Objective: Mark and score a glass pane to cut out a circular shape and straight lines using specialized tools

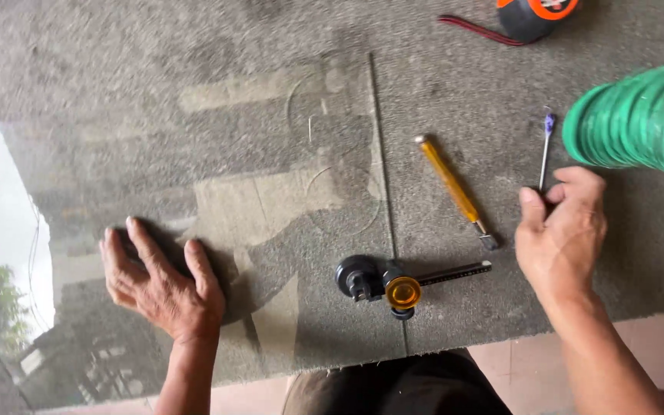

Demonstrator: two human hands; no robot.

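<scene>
While the person leaned over the bench (194, 46), which was covered in grey carpet-like felt, the left hand (159, 284) lay flat with its fingers spread, palm down on a sheet of glass (270, 207). That hand gripped nothing; it only pressed on the pane. The glass covered the left part of the felt and mirrored sky, foliage and a building, and its right edge ran as a thin straight line down towards the person's lap.

Across that edge sat a circle glass cutter (393, 283), its black suction base on the glass, an amber knob beside it and a graduated black arm reaching out to the right over the felt. Neither hand touched it. Just beyond, a yellow-handled glass cutter (452, 184) lay slantwise on the felt, its metal head pointing towards the right hand.

The right hand (561, 227) was loosely curled, thumb up, its fingertips pinched on the lower end of a thin white stick with a blue tip (545, 154), which stood away from the person. Near that hand, at the right edge, rested a stack of green glass discs (639, 119). At the far edge lay an orange and black tape measure (536, 14).
</scene>
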